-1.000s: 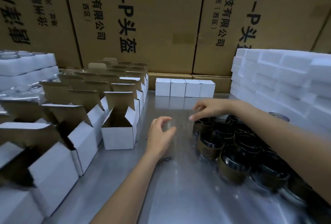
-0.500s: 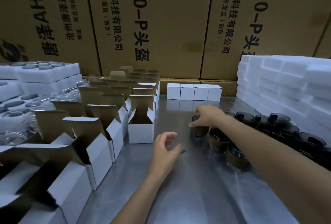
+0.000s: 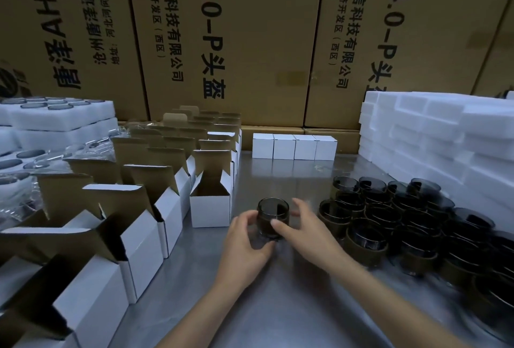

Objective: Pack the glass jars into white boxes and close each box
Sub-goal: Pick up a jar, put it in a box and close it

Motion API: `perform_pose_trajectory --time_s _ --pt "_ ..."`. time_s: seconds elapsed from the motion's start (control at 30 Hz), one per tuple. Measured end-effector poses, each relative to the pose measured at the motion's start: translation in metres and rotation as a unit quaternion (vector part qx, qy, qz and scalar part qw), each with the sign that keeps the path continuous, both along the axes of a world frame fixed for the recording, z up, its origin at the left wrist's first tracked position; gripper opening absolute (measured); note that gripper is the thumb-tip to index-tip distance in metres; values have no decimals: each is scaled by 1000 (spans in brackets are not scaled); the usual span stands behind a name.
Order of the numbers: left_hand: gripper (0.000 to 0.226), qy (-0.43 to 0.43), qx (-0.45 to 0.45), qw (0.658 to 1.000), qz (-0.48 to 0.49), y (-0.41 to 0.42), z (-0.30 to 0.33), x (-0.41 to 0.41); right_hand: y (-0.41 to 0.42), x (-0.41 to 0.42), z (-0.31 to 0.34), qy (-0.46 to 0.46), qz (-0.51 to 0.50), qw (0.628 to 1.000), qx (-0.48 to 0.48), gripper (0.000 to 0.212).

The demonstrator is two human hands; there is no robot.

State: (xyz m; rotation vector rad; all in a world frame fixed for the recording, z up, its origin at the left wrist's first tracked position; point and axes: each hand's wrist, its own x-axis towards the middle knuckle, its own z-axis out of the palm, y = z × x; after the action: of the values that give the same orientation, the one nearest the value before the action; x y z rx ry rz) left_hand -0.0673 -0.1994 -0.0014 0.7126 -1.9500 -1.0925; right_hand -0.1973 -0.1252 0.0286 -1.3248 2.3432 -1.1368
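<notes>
Head view: a dark glass jar [image 3: 273,218] stands upright near the middle of the metal table [image 3: 278,306], held between both hands. The left hand [image 3: 244,239] curls round its left side and base, and the right hand [image 3: 301,232] grips it from the right — thumb across the front, fingers blurred behind. Just beside the jar, to its left, an open white box [image 3: 210,210] stands with its brown-lined flaps up, first of several rows of open boxes [image 3: 133,225] running along the table's left edge. To the right, a crowd of dark jars [image 3: 403,225] with brown bands fills the table toward its right edge. Four closed white boxes [image 3: 294,146] sit in a line at the far edge — well apart from the hands. White foam blocks [image 3: 445,136] are stacked in the far right corner, foam trays [image 3: 55,119] in the far left, large cardboard cartons [image 3: 250,41] behind.
</notes>
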Motion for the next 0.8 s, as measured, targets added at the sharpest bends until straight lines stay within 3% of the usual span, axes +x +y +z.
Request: perform_pose_trajectory --time_s 0.2,0.47,0.6,0.8 --pt "71 -28 -5 999 -24 -8 1 -6 7 -7 -25 -9 49 998 -29 86" --pt "68 -32 -47 998 -26 -7 -1 -7 7 -9 -23 -18 81 993 -89 65" --pt "71 3 -72 997 -38 -4 2 -5 8 -8 -20 -37 112 980 -160 66" --pt "69 35 -92 994 -51 -1 4 -5 12 -4 -19 32 110 968 -225 70"
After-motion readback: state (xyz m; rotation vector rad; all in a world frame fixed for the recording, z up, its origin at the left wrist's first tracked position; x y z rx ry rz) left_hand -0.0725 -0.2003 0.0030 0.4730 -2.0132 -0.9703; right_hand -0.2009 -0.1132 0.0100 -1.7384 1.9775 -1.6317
